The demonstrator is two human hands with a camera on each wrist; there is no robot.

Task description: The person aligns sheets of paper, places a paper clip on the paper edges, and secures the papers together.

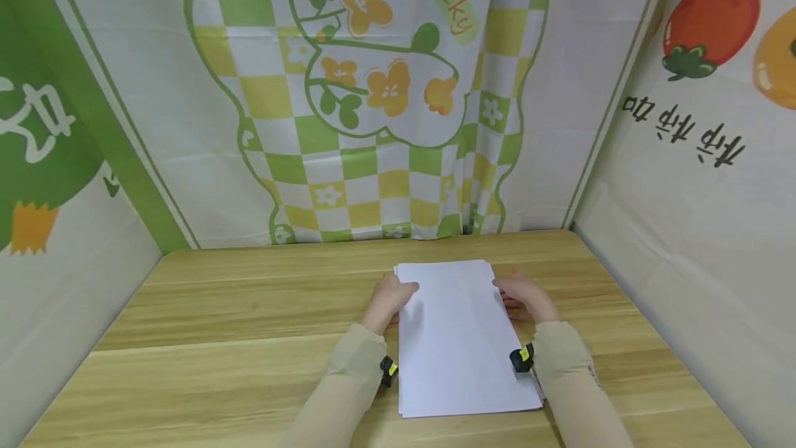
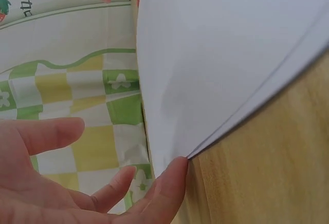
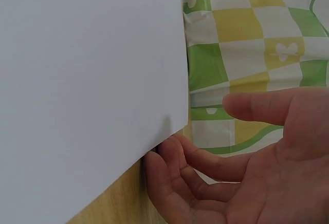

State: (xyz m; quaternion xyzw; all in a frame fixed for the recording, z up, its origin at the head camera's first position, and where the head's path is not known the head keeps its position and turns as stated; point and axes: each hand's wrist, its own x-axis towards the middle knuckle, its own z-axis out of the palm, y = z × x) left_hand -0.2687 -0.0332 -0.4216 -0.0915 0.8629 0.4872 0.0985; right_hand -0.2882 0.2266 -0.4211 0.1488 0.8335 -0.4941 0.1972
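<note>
A thin stack of white paper sheets (image 1: 463,344) lies on the table, its layered edges slightly out of line. Along the stack's left edge, near the far end, is my left hand (image 1: 390,297). In the left wrist view, a fingertip of the left hand (image 2: 92,193) touches the paper edge while the thumb stands apart from it. At the opposite edge is my right hand (image 1: 525,296). The right wrist view has the right hand (image 3: 241,167) with bent fingers against the paper's side and the thumb raised away. Neither hand pinches the sheets.
The wood-grain table (image 1: 249,337) extends to both sides of the paper. A checkered, flower-printed curtain (image 1: 379,178) hangs behind its far edge. Printed cloth walls (image 1: 684,227) stand at the left and right. Each wrist carries a small black camera (image 1: 522,358).
</note>
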